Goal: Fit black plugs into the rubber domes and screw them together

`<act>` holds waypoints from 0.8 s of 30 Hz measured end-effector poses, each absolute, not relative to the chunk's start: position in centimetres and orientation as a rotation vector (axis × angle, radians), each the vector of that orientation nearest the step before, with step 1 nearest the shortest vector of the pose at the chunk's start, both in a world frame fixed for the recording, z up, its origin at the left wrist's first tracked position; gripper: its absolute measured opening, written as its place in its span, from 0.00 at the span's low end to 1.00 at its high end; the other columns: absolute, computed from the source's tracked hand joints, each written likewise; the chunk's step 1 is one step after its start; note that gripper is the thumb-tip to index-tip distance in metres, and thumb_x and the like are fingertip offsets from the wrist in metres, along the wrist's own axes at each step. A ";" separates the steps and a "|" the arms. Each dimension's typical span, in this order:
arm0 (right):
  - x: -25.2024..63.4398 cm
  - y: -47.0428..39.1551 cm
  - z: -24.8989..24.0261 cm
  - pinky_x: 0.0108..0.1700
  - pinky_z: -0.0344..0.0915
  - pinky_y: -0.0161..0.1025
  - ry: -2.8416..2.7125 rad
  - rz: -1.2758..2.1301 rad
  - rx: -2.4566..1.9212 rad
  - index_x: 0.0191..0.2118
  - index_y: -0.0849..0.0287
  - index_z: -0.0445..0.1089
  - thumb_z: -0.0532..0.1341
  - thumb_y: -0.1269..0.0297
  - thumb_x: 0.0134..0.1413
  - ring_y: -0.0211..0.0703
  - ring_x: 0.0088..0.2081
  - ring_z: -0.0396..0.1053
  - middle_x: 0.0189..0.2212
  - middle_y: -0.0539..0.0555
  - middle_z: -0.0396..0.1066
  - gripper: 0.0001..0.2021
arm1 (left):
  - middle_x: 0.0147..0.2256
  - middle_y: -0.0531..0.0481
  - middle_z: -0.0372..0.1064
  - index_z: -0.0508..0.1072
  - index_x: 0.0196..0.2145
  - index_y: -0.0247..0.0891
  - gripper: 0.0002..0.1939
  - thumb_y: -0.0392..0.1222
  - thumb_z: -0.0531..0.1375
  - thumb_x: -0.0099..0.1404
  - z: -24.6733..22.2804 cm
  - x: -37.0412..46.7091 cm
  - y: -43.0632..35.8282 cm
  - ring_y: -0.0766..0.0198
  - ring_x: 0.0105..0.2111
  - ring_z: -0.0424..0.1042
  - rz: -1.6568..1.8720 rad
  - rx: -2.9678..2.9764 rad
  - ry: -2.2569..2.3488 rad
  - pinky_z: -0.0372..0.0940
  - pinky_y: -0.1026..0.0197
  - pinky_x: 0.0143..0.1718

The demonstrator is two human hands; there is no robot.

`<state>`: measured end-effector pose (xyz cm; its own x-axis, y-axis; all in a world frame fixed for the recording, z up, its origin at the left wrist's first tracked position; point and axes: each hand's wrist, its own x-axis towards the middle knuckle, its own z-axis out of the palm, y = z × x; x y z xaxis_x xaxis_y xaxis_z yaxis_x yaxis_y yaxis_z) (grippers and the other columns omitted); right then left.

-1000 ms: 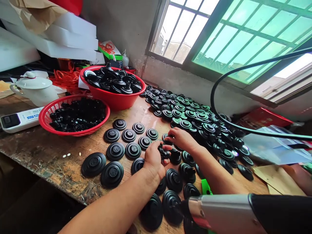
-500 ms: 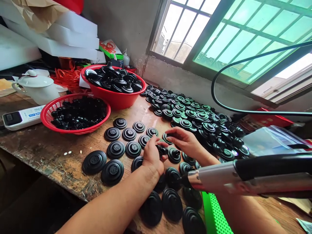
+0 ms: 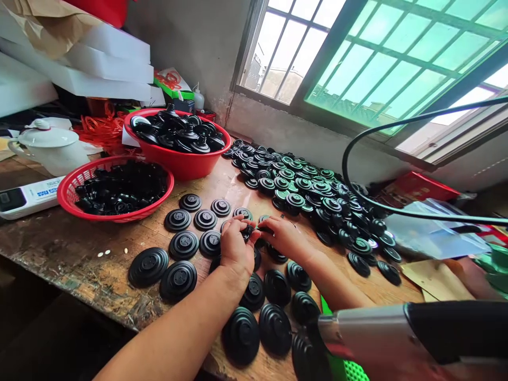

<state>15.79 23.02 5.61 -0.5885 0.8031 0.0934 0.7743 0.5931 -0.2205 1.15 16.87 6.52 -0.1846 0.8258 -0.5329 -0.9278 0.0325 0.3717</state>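
Observation:
My left hand point(image 3: 237, 246) is closed around a small black plastic part point(image 3: 246, 231), mostly hidden by the fingers. Thumb and fingertips of my right hand point(image 3: 281, 235) are pinched together right against that part; what they grip, if anything, is too small to name. Under and around both hands, stepped round black discs point(image 3: 183, 244) lie flat in rows on the wooden table point(image 3: 99, 280). In the right foreground, a silver and black power tool point(image 3: 369, 330), like an electric screwdriver, points left above the nearest discs.
A red basket point(image 3: 63, 193) of small black parts and a red basin point(image 3: 180, 164) of black discs stand at left. Behind my hands lies a big heap of discs point(image 3: 313, 190). A black cable point(image 3: 345, 159) loops at right. Beneath the tool is a green perforated tray point(image 3: 355, 370).
My right hand has come left from beside the discs to meet the part in my left hand. The power tool appears lower, and the whole view has shifted slightly.

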 end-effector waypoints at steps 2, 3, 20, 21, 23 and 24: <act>15.9 23.1 5.5 0.43 0.67 0.39 -2.638 0.225 -1.318 0.40 0.59 0.75 0.65 0.69 0.59 0.45 0.39 0.73 0.37 0.56 0.76 0.04 | 0.28 0.50 0.69 0.69 0.33 0.35 0.10 0.27 0.56 0.54 6.6 1.1 16.9 0.67 0.28 0.72 1.579 -0.167 0.776 0.66 0.68 0.26; 15.9 23.1 5.5 0.43 0.67 0.39 -2.642 0.226 -1.314 0.40 0.59 0.75 0.66 0.69 0.59 0.45 0.39 0.73 0.37 0.56 0.76 0.04 | 0.28 0.50 0.69 0.69 0.33 0.35 0.09 0.27 0.56 0.54 6.5 1.2 16.9 0.67 0.28 0.71 1.579 -0.161 0.776 0.65 0.69 0.25; 14.8 22.1 7.8 0.36 0.66 0.37 -2.449 0.380 -1.218 0.44 0.57 0.72 0.61 0.61 0.62 0.40 0.32 0.71 0.34 0.53 0.75 0.08 | 0.29 0.50 0.71 0.70 0.33 0.35 0.05 0.30 0.62 0.59 6.5 1.3 17.1 0.68 0.25 0.70 1.589 -0.111 0.763 0.61 0.70 0.21; 14.5 21.8 8.0 0.37 0.67 0.37 -2.409 0.458 -1.152 0.45 0.56 0.72 0.60 0.65 0.60 0.39 0.32 0.71 0.34 0.52 0.76 0.08 | 0.28 0.50 0.71 0.70 0.33 0.35 0.05 0.30 0.63 0.59 6.5 1.3 17.1 0.68 0.24 0.70 1.588 -0.100 0.771 0.60 0.70 0.20; 14.0 21.4 8.5 0.38 0.69 0.38 -2.325 0.557 -1.063 0.48 0.57 0.71 0.57 0.71 0.56 0.40 0.34 0.72 0.35 0.52 0.75 0.14 | 0.27 0.51 0.70 0.70 0.33 0.35 0.06 0.31 0.63 0.59 6.5 1.4 17.1 0.69 0.23 0.68 1.582 -0.092 0.790 0.57 0.71 0.19; 13.8 21.3 8.7 0.38 0.69 0.38 -2.301 0.572 -1.047 0.51 0.57 0.71 0.57 0.72 0.55 0.40 0.35 0.72 0.36 0.53 0.75 0.17 | 0.26 0.52 0.70 0.70 0.33 0.35 0.06 0.31 0.64 0.58 6.4 1.4 17.1 0.70 0.23 0.68 1.577 -0.086 0.794 0.56 0.71 0.18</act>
<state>13.76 21.29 8.70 -0.5503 0.7798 0.2984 0.5495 0.6073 -0.5738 1.44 17.09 6.43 -0.1925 0.8487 -0.4925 -0.9012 0.0458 0.4310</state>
